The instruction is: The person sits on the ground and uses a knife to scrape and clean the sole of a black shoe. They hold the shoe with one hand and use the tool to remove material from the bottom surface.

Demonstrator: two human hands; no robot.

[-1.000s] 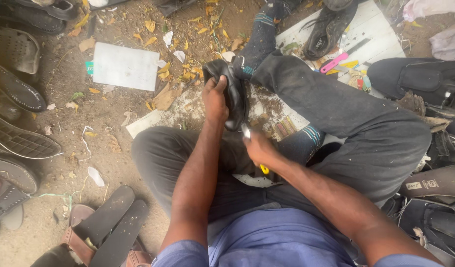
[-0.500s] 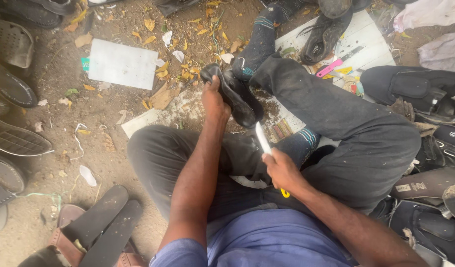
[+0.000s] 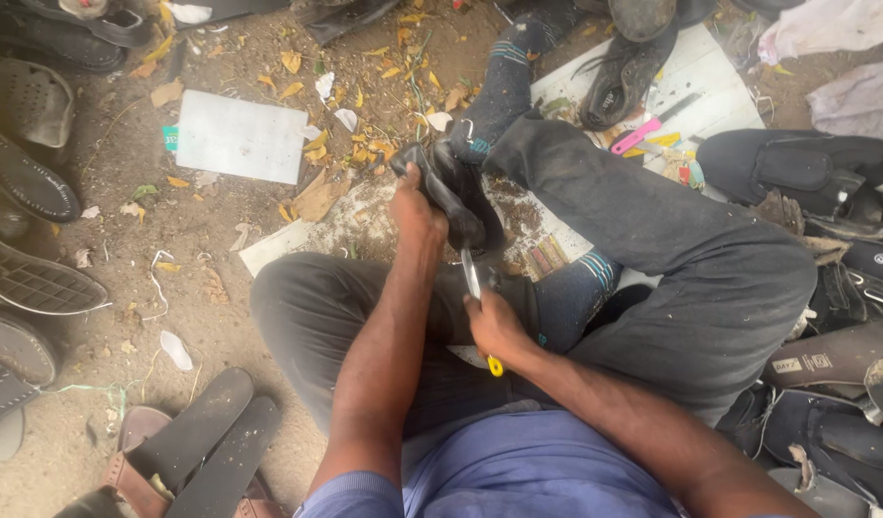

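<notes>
My left hand (image 3: pixel 418 206) is wrapped tight around a black shoe (image 3: pixel 451 192), fingers pressed over its upper, holding it sole-side toward me above my lap, just beside my outstretched right leg. My right hand (image 3: pixel 494 326) is clenched on a knife (image 3: pixel 475 288) — silver blade pointing up to meet the shoe's lower edge, yellow handle end showing below the fist.

Procedure for the cut, as I judge it:
1. Keep the shoe braced by the left hand; the wrist stays straight so the shoe cannot twist.
2. Hold the blade flat to the sole edge and pare in short strokes, with light pressure.
3. Keep the left thumb and fingers above the blade line — a slip here would run toward that hand or the thigh beneath.

Count of what is in view:
- One shoe in hand, one knife.
- One white board (image 3: pixel 240 134) on the dirt, well apart at upper left.
- One pink-handled tool (image 3: pixel 636 137) on the white sheet (image 3: pixel 710 77) at upper right.
- Two dark flat soles (image 3: pixel 207 451) lying side by side at lower left.
- Loose footwear along the left edge (image 3: pixel 24 182) and right edge (image 3: pixel 825 374) — overlapping, so I cannot tell the exact number.
</notes>
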